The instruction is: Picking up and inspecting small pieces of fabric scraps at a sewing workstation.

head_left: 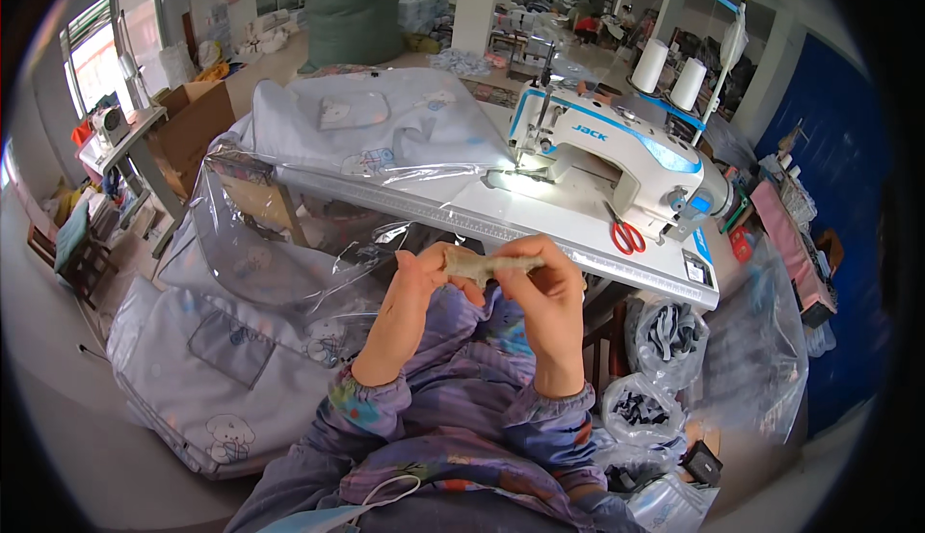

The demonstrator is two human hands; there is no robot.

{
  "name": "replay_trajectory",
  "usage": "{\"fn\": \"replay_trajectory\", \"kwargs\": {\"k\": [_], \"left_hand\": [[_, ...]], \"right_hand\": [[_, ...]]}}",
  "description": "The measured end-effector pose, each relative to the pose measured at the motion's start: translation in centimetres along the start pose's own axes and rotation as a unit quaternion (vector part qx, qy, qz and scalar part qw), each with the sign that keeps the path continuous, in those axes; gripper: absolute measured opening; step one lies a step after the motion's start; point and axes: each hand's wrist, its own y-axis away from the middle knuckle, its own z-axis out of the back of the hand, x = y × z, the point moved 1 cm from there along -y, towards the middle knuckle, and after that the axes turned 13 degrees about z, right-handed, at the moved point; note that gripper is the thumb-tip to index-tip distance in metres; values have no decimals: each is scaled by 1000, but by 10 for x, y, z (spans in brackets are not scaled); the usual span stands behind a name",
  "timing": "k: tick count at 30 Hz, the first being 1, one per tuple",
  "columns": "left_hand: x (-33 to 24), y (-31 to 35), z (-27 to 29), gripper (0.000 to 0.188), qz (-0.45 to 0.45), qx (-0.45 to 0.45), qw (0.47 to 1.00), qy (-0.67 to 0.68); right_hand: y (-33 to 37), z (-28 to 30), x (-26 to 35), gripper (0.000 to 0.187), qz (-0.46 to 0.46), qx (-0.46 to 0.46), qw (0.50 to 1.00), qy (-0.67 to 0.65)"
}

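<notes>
In front of my lap, both hands hold a small beige-grey strip (472, 265), possibly cloth, stretched sideways between them. My left hand (409, 292) is closed on its left end with fingers behind it and the thumb pointing up. The right end is pinched between thumb and fingers of my right hand (546, 292). Just beyond stands a white and blue sewing machine (607, 138) with its lamp lit over the needle. Grey fabric with printed cartoon animals (376, 119) lies on the table (568, 207) left of the needle.
Red-handled scissors (626, 236) lie on the table before the machine. Clear plastic film (356, 268) hangs over the front edge at left. More printed grey fabric (231, 369) is piled at my left. Bags of dark scraps (665, 335) stand at my right. Two white thread cones (688, 82) rise behind.
</notes>
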Motion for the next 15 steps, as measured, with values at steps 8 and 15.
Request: {"fn": "replay_trajectory", "kwargs": {"k": [8,15], "left_hand": [[7,-1,4,35,12,-48,997,-56],[10,1,6,27,52,-42,994,87]], "right_hand": [[-2,4,-4,15,-92,-63,991,-80],[4,-5,1,15,-76,14,997,-25]]}}
